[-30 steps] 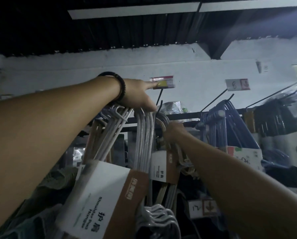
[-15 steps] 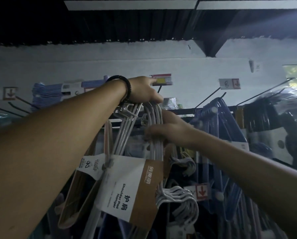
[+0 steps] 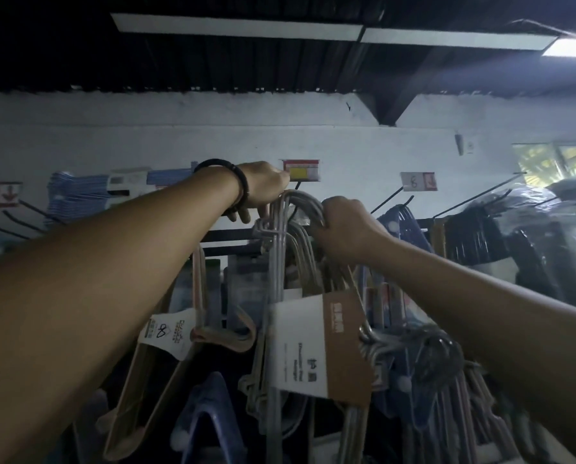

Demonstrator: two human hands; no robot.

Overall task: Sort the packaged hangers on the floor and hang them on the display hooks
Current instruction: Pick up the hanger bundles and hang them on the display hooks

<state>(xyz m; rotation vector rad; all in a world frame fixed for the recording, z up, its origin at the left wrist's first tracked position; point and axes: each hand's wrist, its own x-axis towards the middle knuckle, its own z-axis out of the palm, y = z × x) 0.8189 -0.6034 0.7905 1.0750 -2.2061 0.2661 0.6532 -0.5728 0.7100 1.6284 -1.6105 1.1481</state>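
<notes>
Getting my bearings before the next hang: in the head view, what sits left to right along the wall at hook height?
Arrow sign → blue hangers → left hand → right hand, holding the grey hangers → number tag → black hangers → window.

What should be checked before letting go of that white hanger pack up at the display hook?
1. Right hand grips the white hanger pack by its hook tops: ok.
2. Left hand steadies the same tops: cannot tell; it touches them, but its grip is hidden.
3. Tops threaded onto the display hook: cannot tell; the hands cover the spot.
4. Card sleeve wrapped round the pack: ok.
5. Price tag above this hook matches the pack: cannot tell; the print is blurred.
</notes>
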